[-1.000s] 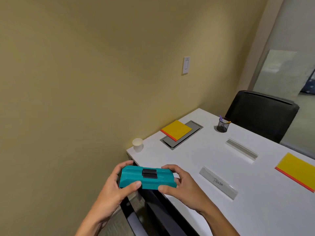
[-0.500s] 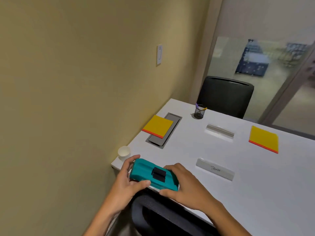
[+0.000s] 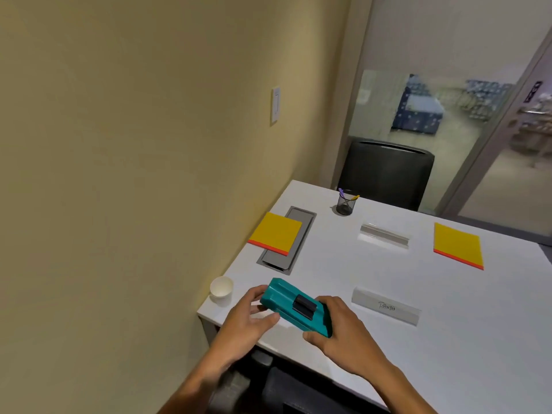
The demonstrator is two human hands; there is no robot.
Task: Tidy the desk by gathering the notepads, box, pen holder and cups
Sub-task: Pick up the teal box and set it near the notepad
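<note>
A teal box (image 3: 294, 306) with a black clasp is low over the near left corner of the white desk (image 3: 448, 339). My left hand (image 3: 249, 321) grips its left end and my right hand (image 3: 337, 327) grips its right end. A white paper cup (image 3: 221, 289) stands at the desk's left corner, just left of the box. One yellow notepad (image 3: 276, 233) lies partly on a grey cable tray by the wall. A second yellow notepad (image 3: 458, 245) lies at the far right. A black mesh pen holder (image 3: 345, 204) with pens stands at the far edge.
A name plate reading PANDA (image 3: 386, 306) lies right of the box, and another plate (image 3: 384, 235) lies farther back. A black chair (image 3: 388, 176) stands behind the desk, another chair back (image 3: 268, 389) is below my arms. The yellow wall runs along the left.
The box has moved forward from in front of the desk to above its near left corner, still in both hands. The view has swung right and down over the desk.
</note>
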